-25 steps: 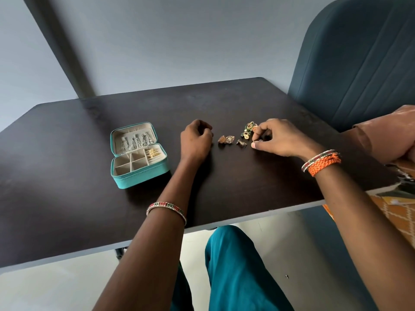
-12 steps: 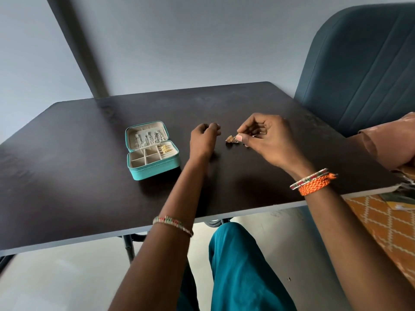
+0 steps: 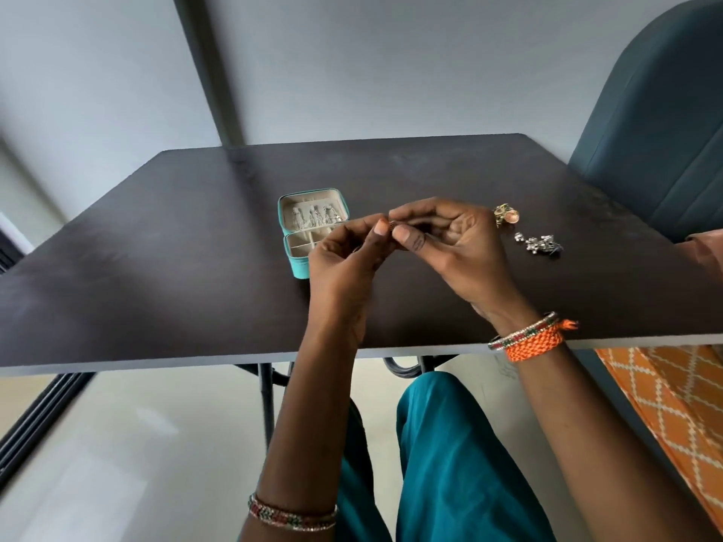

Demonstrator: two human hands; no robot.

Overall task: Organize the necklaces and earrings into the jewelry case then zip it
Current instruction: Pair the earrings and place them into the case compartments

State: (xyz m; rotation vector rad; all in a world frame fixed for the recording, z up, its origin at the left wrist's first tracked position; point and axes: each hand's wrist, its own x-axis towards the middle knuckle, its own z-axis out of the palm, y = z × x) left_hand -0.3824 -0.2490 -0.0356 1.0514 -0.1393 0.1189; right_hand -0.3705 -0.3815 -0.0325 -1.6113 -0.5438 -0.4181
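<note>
A small earring (image 3: 385, 224) sits right at the centre of the action, pinched between fingertips above the dark desk (image 3: 156, 248), and it is too small to make out in detail. The left hand (image 3: 344, 264) comes up from below with its fingers curled, thumb and forefinger closing on the earring from the left side. The right hand (image 3: 450, 240) meets it from the other side, thumb tip pressed against the same little piece, the remaining fingers bent loosely over the palm. Both hands are raised off the desk, fingertips touching around the earring.

Just behind the left hand, the teal jewelry case (image 3: 309, 228) lies open on the desk, lid tipped back. Necklaces (image 3: 317, 215) hang in a row inside the pale lid, and the divided tray below is partly hidden by the left hand's knuckles.

Off to the right of the right hand, a gold and green earring cluster (image 3: 505, 215) rests on the desk, and near it, a little closer to the desk's front edge, a heap of silver earrings (image 3: 540, 242).

Each wrist wears a beaded bangle (image 3: 291, 516), and the right wrist adds an orange braided band (image 3: 536, 342). A blue-grey chair (image 3: 657, 123) stands at the far right corner of the desk, and teal trousers (image 3: 450, 463) show beneath it.
</note>
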